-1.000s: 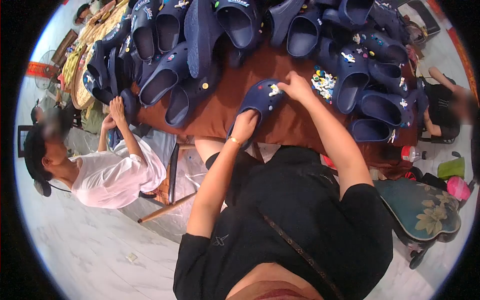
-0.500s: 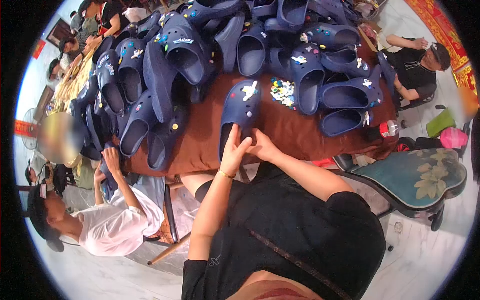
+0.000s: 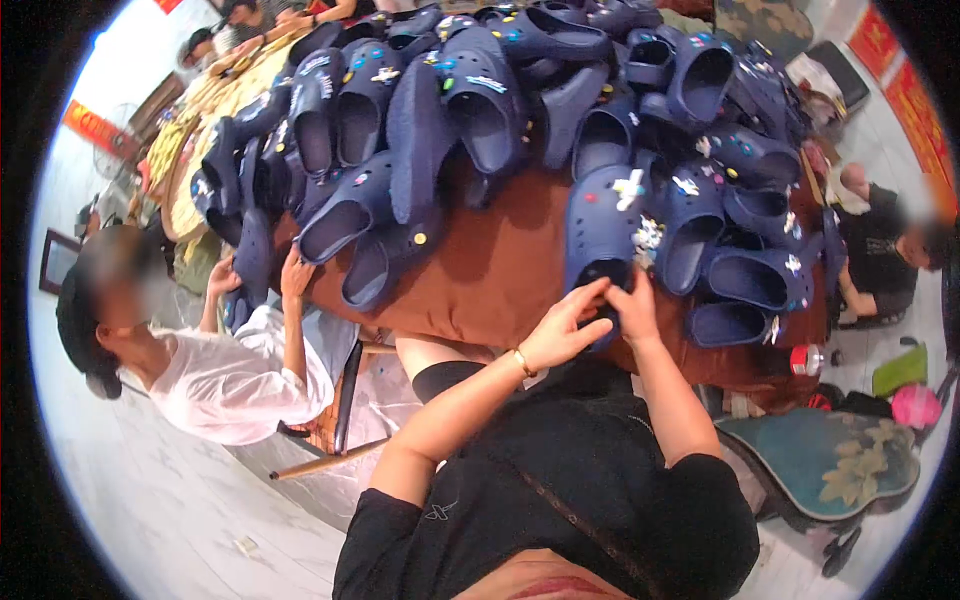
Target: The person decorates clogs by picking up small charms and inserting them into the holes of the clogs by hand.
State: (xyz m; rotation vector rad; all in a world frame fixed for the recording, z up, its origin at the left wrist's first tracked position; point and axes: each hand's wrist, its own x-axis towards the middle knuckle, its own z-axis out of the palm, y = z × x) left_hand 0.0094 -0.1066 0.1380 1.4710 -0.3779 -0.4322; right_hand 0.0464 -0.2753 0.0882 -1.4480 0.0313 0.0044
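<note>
A navy clog [image 3: 600, 215] lies on the brown cloth in front of me, toe pointing away, with a white charm [image 3: 628, 188] and a small red one on its upper. My left hand [image 3: 568, 328], with a bracelet at the wrist, curls its fingers over the left side of the clog's foot opening. Closed on the right side of the same opening is my right hand [image 3: 633, 306]. The fingertips of both hands nearly meet, and whether a small charm sits between them is hidden. Loose charms [image 3: 648, 238] lie against the clog's right side, partly covered by it.
Many navy clogs [image 3: 485, 110] with charms are heaped across the brown cloth [image 3: 480, 270]. At the left a person in a white shirt [image 3: 235, 375] handles another clog. A bottle [image 3: 803, 360] is at the right edge, near a green chair [image 3: 820, 455]. Another person in black sits far right.
My view has swung, so everything appears further right. The clog between my hands has shifted slightly right over the loose charms, and both hands have moved with it.
</note>
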